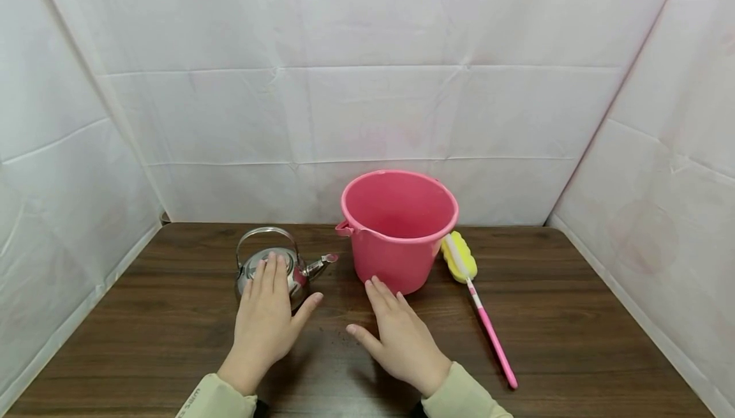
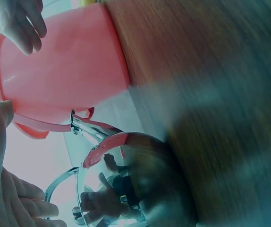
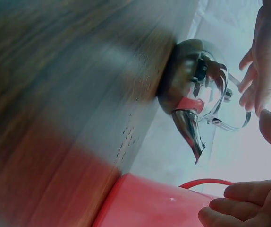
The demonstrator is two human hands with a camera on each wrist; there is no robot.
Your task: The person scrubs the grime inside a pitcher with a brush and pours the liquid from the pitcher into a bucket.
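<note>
A shiny steel kettle (image 1: 300, 285) stands upright on the left of the table, its arched handle raised and its spout turned toward a pink bucket (image 1: 396, 261). My left hand (image 1: 265, 328) is held palm down in front of the kettle with straight fingers, covering part of its body and lid. In the left wrist view those fingers lie beside the kettle's handle (image 2: 60, 182) and grip nothing. My right hand (image 1: 404, 344), fingers extended and thumb spread, hovers before the bucket's lower front; it holds nothing. The bucket stands upright, its inside bare where seen.
Right of the bucket lies a long brush with a yellow sponge head (image 1: 459, 258) and a pink-and-white handle (image 1: 496, 348). Its head is close against the bucket. Pale sheets (image 1: 367, 111) enclose the dark wooden table (image 1: 574, 335) at the back and sides. Small dark specks mark the tabletop.
</note>
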